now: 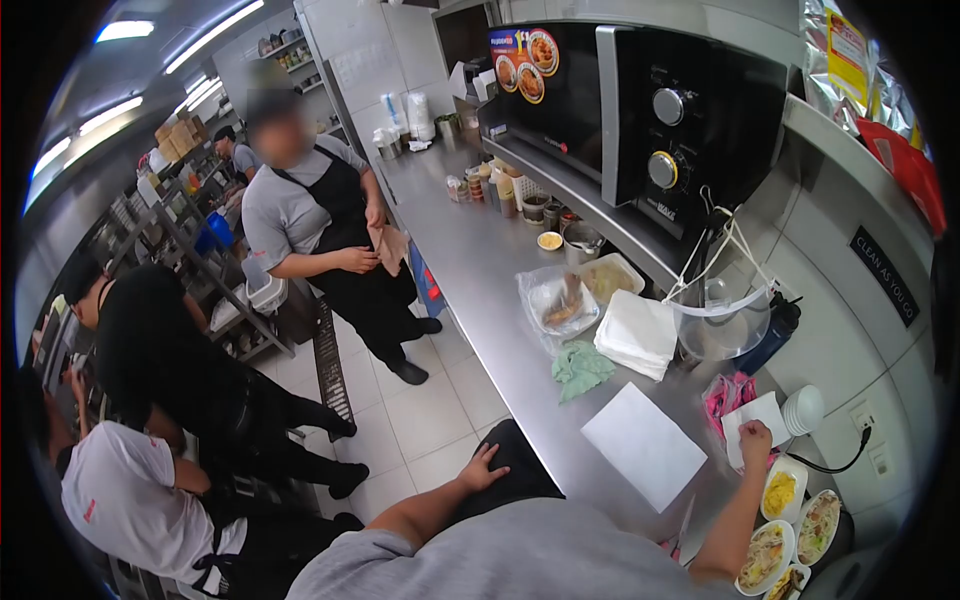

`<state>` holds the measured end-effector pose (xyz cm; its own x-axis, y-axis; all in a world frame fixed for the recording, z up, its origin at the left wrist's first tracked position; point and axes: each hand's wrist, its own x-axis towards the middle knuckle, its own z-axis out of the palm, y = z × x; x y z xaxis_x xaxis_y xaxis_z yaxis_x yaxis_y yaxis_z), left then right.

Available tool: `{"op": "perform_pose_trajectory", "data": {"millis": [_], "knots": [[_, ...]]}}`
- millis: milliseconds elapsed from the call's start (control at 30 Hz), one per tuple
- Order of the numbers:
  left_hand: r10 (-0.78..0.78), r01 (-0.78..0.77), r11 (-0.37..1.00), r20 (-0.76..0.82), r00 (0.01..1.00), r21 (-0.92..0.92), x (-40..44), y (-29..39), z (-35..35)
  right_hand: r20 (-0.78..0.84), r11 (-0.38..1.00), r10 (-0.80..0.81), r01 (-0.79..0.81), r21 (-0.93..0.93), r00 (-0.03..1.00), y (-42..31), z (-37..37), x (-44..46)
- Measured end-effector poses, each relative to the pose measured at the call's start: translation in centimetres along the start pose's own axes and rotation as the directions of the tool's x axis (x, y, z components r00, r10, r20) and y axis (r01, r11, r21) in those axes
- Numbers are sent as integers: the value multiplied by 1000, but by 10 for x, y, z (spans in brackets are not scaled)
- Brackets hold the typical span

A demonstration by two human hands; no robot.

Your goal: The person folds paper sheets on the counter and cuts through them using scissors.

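Observation:
My left hand (484,467) rests with its fingers spread on the dark apron over my leg, holding nothing. At the right, my right hand (756,440) is closed at a small white paper (752,413) beside a stack of white cups (803,409); its fingertips are too small to make out exactly. Below it stand a white dish of yellow food (780,494) and several bowls of shredded food (819,525). A white sheet (644,447) lies flat on the steel counter (545,425) between my hands.
A microwave (690,120) sits on a shelf above the counter. Folded white cloths (637,334), a green cloth (583,371), a bagged food tray (560,303) and a clear bucket (725,325) are farther along. A co-worker (318,215) faces the counter; others stand at the left.

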<state>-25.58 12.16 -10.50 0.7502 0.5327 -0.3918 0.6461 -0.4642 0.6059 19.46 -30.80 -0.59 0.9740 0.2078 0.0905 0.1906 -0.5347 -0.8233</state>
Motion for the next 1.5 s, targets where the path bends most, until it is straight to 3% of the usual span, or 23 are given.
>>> {"op": "perform_pose_trajectory", "data": {"millis": [67, 167, 267, 367, 467, 567, 667, 767, 800, 900, 933, 1000, 1067, 1133, 1167, 1200, 1300, 1400, 1500], "knots": [[31, -33, 999, -51, 998, -39, 14, 3, -9, 0, 999, -47, 47, 10, 999, 14, 3, 3], [-32, 31, 999, -19, 999, -29, -12, -10, 10, -114, 922, -292, 248, -296, 950, 27, 2, 0], [-44, 44, 999, -68, 997, 12, 10, -13, -4, -87, 993, -118, 119, 11, 989, -12, -3, -17], [-81, 81, 997, -69, 994, -3, 11, -6, -14, -86, 995, 36, -28, 95, 996, 19, 3, -6], [-83, 84, 996, -66, 994, 10, 7, 0, -17, -80, 992, -106, 100, -77, 991, 23, 0, -6], [-92, 95, 995, -88, 992, 33, 7, 2, -16, -127, 993, 91, -80, 88, 988, 13, 6, -11], [-102, 106, 994, -114, 988, 37, 7, 1, -16, -178, 994, -110, 107, -25, 978, 39, 11, -3], [-118, 124, 991, -108, 987, 50, 9, -3, -13, -263, 988, -153, 149, -36, 953, 57, 19, 3], [-126, 131, 990, -101, 987, 48, 9, 0, -15, -153, 999, 35, -32, 26, 988, 46, 12, -1], [-140, 145, 987, -64, 988, 73, 12, 2, -12, -139, 998, -48, 53, 38, 989, 8, 9, -11], [-145, 149, 985, -51, 988, 84, 14, 2, -10, -251, 977, -209, 194, -85, 945, -10, 13, -16], [-147, 148, 987, -25, 989, 60, 17, 3, -6, -393, 841, -530, 409, -354, 752, -70, 36, -37], [-151, 151, 987, -5, 988, 54, 13, 6, -5, -251, 909, -404, 417, 2, 880, -115, 72, -65], [-143, 143, 988, 5, 990, 57, 12, 13, -4, -37, 871, -489, 490, 25, 871, -154, 114, -100], [-140, 140, 989, -4, 990, 39, 12, 13, -2, 34, 827, -557, 551, 114, 830, -169, 136, -119], [-138, 138, 990, -13, 990, 21, 12, 11, 1, 196, 837, -533, 479, 264, 823, -183, 152, -136], [-158, 159, 987, -22, 987, 7, 4, 11, 6, 475, 744, -666, 553, 374, 575, -195, 197, -174], [-223, 223, 975, 14, 975, 2, -7, 12, 3, 585, 658, -726, 612, 438, 362, -192, 228, -193], [-236, 237, 971, 35, 971, -33, -13, 3, 5, 630, 583, -729, 723, 370, 266, -187, 233, -203]]}}
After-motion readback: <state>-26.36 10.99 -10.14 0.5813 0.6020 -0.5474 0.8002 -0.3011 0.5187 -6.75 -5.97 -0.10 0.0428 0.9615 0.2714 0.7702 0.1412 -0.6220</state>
